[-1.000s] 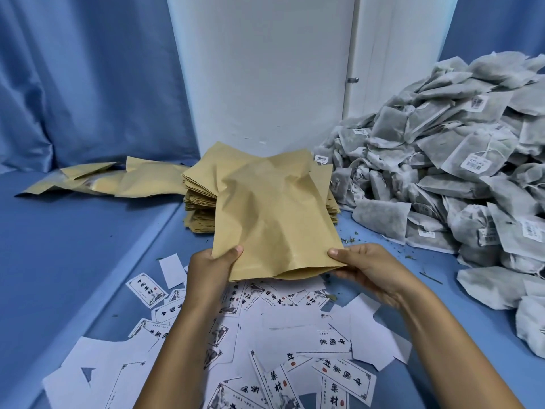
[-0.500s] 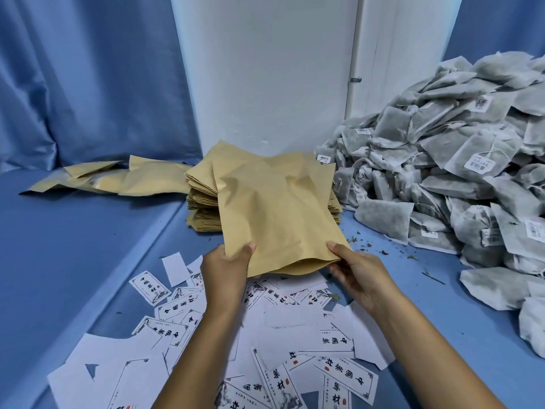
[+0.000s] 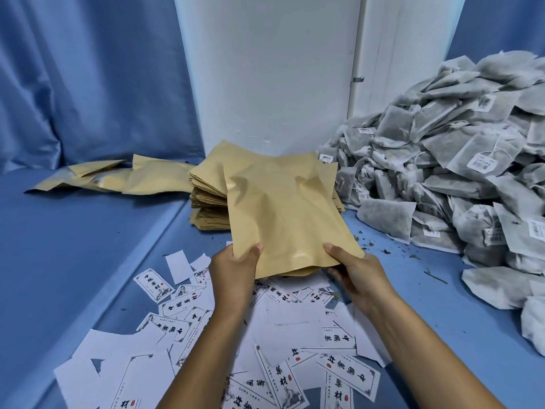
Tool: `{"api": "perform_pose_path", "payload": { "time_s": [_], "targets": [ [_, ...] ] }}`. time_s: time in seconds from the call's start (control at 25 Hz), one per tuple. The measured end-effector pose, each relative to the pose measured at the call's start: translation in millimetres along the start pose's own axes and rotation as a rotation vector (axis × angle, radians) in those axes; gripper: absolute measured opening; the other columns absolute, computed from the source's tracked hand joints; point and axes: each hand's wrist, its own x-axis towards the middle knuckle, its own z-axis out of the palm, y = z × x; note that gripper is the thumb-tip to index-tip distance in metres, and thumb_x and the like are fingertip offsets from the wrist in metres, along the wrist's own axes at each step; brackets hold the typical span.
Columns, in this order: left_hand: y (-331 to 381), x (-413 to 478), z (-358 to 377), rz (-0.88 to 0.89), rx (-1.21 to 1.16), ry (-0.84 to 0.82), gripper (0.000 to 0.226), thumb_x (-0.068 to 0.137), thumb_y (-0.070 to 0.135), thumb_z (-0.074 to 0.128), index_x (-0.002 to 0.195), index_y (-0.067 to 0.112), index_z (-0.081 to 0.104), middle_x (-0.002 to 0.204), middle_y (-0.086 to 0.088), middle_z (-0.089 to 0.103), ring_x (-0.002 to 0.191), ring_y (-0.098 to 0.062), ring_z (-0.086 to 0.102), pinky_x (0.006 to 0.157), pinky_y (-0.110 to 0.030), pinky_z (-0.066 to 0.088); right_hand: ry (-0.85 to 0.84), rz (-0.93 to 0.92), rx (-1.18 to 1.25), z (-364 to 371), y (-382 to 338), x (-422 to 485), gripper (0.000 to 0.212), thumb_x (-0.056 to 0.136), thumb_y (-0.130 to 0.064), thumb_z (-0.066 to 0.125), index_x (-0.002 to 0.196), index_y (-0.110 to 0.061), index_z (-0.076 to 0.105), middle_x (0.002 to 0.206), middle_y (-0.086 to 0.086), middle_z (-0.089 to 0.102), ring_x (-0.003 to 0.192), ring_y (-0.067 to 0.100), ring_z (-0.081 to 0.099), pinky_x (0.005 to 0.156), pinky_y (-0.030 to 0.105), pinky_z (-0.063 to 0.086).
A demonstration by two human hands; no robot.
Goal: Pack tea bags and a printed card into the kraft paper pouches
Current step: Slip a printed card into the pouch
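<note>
Tea bag heap cut off at right edge.

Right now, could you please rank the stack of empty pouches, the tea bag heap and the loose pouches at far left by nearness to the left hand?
1. Stack of empty pouches, just beyond the left hand.
2. Tea bag heap, right.
3. Loose pouches, far left; too close to the heap to rank firmly.

Creased matt kraft-paper pouch, fibrous grey mesh tea bags, smooth white paper cards.
</note>
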Motion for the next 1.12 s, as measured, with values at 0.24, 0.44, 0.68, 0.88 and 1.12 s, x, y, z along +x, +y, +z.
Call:
{"api": "perform_pose_path", "payload": {
  "time_s": [0.24,0.44,0.68,0.88,1.12],
  "targets": [
    [9,-10,-5,0.231,0.015,0.198,0.022,0.088,0.016,0.06,0.11,0.011,0.059,0.109,-0.001,0.062,0.096,-0.003,0.058,0.079,-0.016,0.045,-0.014,0.075,0.153,1,-2,0,0.023,0.078,-0.009,0.075,0.091,0.002,0.06,0.075,0.01,0.066,0.06,0.018,0.061,0.049,0.019,0.054],
    [8,-54,16,1.246,0.329,-0.274,0.026,0.089,0.011,0.047,0.077,0.001,0.068,0.077,-0.007,0.065,0.069,-0.02,0.058,0.06,-0.035,0.049,-0.059,0.067,0.336,3,-8,-3,0.012,0.085,-0.006,0.067,0.089,0.003,0.061,0.068,0.01,0.069,0.053,0.016,0.065,0.046,0.018,0.051],
    [5,-59,23,1.164,0.441,-0.301,0.028,0.087,0.008,0.049,0.098,-0.002,0.073,0.099,-0.007,0.071,0.092,-0.018,0.066,0.083,-0.027,0.053,-0.079,0.037,0.268,1,-12,-6,0.014,0.089,-0.006,0.062,0.084,0.006,0.058,0.056,0.013,0.064,0.044,0.016,0.061,0.047,0.019,0.053],
    [7,-56,23,1.129,0.527,-0.246,0.032,0.086,0.007,0.048,0.108,-0.002,0.068,0.105,-0.008,0.068,0.097,-0.02,0.061,0.087,-0.03,0.051,-0.104,0.027,0.241,1,-13,-7,0.014,0.09,-0.006,0.06,0.088,0.008,0.059,0.059,0.014,0.065,0.046,0.017,0.061,0.048,0.02,0.053],
    [10,-55,23,0.998,0.681,-0.207,0.025,0.085,0.017,0.048,0.093,0.003,0.067,0.075,-0.008,0.064,0.066,-0.024,0.062,0.062,-0.029,0.054,-0.175,0.013,0.15,3,-14,-11,0.011,0.091,-0.003,0.058,0.09,0.008,0.059,0.062,0.013,0.065,0.046,0.017,0.061,0.047,0.019,0.053]
  ]
}}
